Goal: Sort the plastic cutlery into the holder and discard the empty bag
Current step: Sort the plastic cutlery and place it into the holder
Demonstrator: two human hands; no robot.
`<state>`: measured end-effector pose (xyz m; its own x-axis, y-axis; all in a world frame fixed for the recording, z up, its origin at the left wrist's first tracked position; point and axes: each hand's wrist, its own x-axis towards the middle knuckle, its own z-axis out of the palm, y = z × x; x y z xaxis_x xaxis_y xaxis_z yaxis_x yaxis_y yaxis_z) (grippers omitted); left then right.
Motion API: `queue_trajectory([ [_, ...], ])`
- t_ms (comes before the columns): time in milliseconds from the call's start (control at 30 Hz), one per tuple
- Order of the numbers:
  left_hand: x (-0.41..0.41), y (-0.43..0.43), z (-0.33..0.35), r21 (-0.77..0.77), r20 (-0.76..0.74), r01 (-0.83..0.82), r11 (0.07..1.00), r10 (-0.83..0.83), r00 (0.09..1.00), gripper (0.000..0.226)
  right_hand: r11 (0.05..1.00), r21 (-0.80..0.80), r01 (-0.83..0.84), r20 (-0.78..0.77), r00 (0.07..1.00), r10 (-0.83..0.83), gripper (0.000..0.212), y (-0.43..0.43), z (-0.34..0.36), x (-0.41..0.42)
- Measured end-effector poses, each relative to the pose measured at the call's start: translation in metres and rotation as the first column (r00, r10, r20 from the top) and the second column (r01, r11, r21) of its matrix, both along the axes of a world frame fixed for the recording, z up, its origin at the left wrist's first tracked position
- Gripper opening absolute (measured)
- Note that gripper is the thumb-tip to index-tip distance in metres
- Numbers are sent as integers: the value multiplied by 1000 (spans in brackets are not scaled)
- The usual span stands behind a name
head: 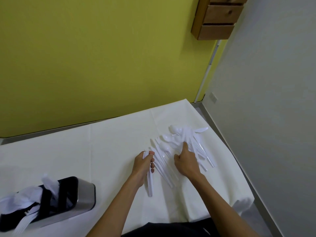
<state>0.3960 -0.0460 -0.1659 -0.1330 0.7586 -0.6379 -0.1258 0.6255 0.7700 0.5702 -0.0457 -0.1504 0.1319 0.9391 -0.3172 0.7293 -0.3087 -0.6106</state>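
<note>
head view, sorting: my left hand [145,161] grips a bundle [150,182], my right hand [186,162] prods the pile [177,141], forefinger straight; holder [85,194] next.

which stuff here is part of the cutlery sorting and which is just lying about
In the job: loose cutlery pile, touched by the right hand; cutlery bundle, gripped by the left hand; holder.
Just around: wooden drawers; wall socket.
</note>
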Motion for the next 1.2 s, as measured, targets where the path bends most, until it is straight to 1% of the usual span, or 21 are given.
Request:
queue_trajectory([
  [100,-4,2,-3,11,24,-19,1000,19,1000,11,988,-51,-148,19,989,149,48,-9,0,-11],
  [167,-6,3,-2,1,64,-66,998,66,996,15,987,-43,-154,-13,988,153,42,-13,-2,-13],
  [300,-9,8,-1,-68,170,-198,978,207,963,25,995,14,-94,-61,994,95,38,-12,-3,-11],
  [400,-11,14,3,-102,248,-253,962,271,930,29,998,63,0,-82,997,5,46,-9,-1,-7],
  [467,-12,19,8,-103,267,-268,958,286,920,28,992,79,98,-38,995,-96,55,-2,4,-2],
  [533,-13,21,12,-100,267,-272,957,289,919,26,990,29,139,51,989,-140,63,5,7,4],
  [567,-11,21,14,-94,266,-265,960,281,922,26,993,-12,119,83,990,-117,67,7,10,5],
  [700,-3,17,17,-49,209,-197,979,203,957,18,980,-190,-66,151,984,96,79,0,1,-8],
  [767,4,13,15,-13,179,-127,992,127,976,13,959,-258,-115,173,971,163,79,-6,-7,-16],
  [800,7,11,14,2,167,-88,996,87,982,12,953,-270,-134,184,965,188,74,-8,-9,-17],
  [867,14,6,12,19,124,-10,1000,7,992,16,966,-216,-141,192,964,183,52,-8,-2,-15],
  [933,19,1,10,32,83,60,998,-62,995,20,996,-55,-72,218,972,83,35,-2,6,-6],
  [1000,21,-1,8,42,20,123,991,-124,992,24,990,141,8,288,956,-49,34,7,9,5],
  [1033,21,-1,7,46,-8,144,988,-144,990,25,983,180,17,334,939,-78,37,10,7,9],
  [1067,21,-1,7,52,-29,156,986,-155,988,25,987,159,10,378,923,-71,43,12,5,11],
  [1100,20,-1,7,56,-44,159,986,-157,987,26,995,97,-7,395,918,-32,48,12,2,9],
  [1133,19,0,7,59,-59,154,986,-151,987,26,999,33,-38,391,920,22,53,11,-4,6],
  [1200,18,2,8,86,-102,143,986,-134,986,26,993,-16,-119,377,919,116,56,3,-17,-6],
])
